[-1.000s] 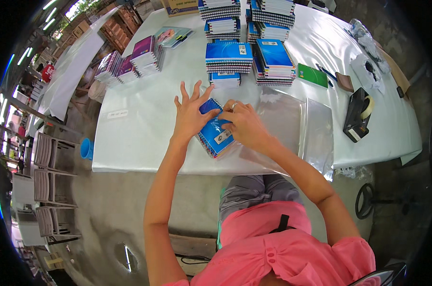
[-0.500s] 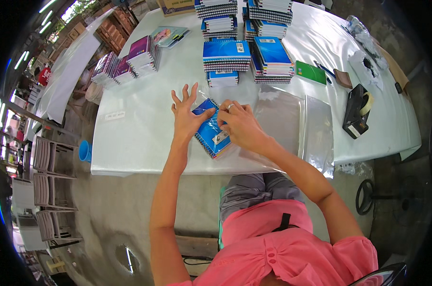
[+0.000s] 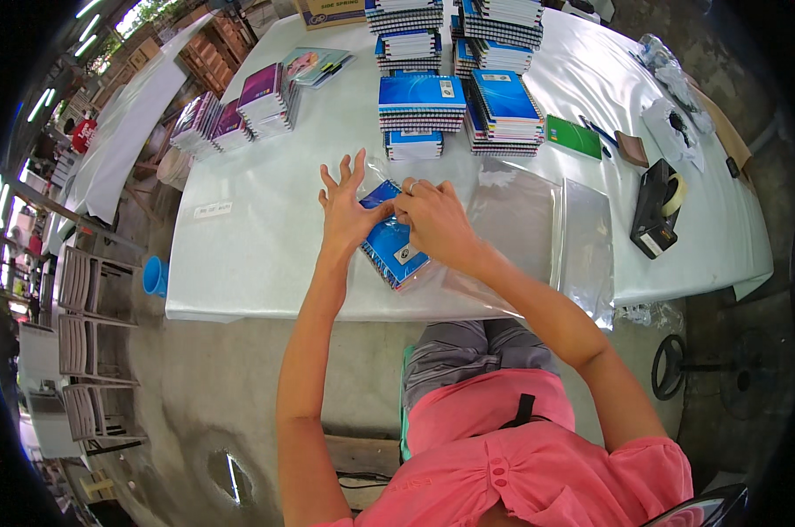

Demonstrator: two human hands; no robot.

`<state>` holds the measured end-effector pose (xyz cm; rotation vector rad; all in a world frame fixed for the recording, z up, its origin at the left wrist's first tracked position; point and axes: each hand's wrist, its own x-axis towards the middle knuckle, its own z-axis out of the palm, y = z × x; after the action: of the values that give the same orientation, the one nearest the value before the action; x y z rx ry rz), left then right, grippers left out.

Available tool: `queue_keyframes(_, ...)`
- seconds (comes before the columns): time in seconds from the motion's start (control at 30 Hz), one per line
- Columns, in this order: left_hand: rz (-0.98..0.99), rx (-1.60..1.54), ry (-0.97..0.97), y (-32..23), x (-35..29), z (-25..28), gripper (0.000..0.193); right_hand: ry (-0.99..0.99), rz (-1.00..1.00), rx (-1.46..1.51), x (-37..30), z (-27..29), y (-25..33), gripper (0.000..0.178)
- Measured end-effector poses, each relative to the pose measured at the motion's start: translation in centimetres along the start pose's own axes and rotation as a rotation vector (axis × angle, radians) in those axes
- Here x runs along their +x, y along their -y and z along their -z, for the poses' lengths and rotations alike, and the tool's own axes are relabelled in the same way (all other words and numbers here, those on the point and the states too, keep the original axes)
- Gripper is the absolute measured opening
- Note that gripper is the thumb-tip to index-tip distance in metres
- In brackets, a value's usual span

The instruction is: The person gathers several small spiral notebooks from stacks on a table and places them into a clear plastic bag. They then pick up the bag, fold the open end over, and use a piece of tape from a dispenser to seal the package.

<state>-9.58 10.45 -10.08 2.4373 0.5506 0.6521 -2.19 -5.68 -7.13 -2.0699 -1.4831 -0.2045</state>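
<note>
Since half a second ago, my right hand [image 3: 436, 220] has slid a little farther up the cover of the blue notebook [image 3: 382, 242], so its fingertips now meet near my left thumb, while my left hand [image 3: 344, 211] keeps almost the same place. Spiral-bound, the notebook lies tilted on the white-covered counter [image 3: 248, 277], close to the edge in front of me, with clear film showing around it. My left hand is open, its fingers spread and raised to the left of the notebook, its thumb reaching across the cover. My right hand, wearing a ring, has its fingers bent inward over the notebook; I cannot tell whether they pinch anything. Just to the right, large clear plastic sheets [image 3: 513, 211] lie flat, partly under my right forearm. Beyond my hands stand two tall rows of stacked notebooks [image 3: 422, 90], mostly blue. To their right lie a green notebook [image 3: 573, 138] and a brown wallet [image 3: 631, 149], and nearer me sits a black tape dispenser [image 3: 650, 224] with a pale roll. Purple notebooks [image 3: 259, 85] are piled at the far left. Off the counter's left side, a blue bucket [image 3: 155, 277] stands on the floor near stacked chairs [image 3: 81, 283].
</note>
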Motion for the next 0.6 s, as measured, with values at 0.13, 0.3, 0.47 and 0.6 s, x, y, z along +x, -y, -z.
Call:
queue_keyframes(0.13,0.032,0.006,0.026,-0.1,0.1,0.1,0.102,0.169,-0.039,0.008,1.2,0.4,-0.8,0.011)
queue_keyframes(0.3,0.050,-0.006,0.044,-0.2,0.2,0.2,0.104,0.182,0.008,-0.012,1.2,0.3,-0.3,0.012)
queue_keyframes(0.47,0.089,-0.013,0.065,-0.1,0.5,0.3,0.107,0.288,0.074,-0.137,2.0,0.5,-0.3,0.014)
queue_keyframes(0.6,0.089,-0.010,0.065,0.0,0.5,0.3,0.109,0.261,0.039,-0.110,2.0,0.7,-0.2,0.013)
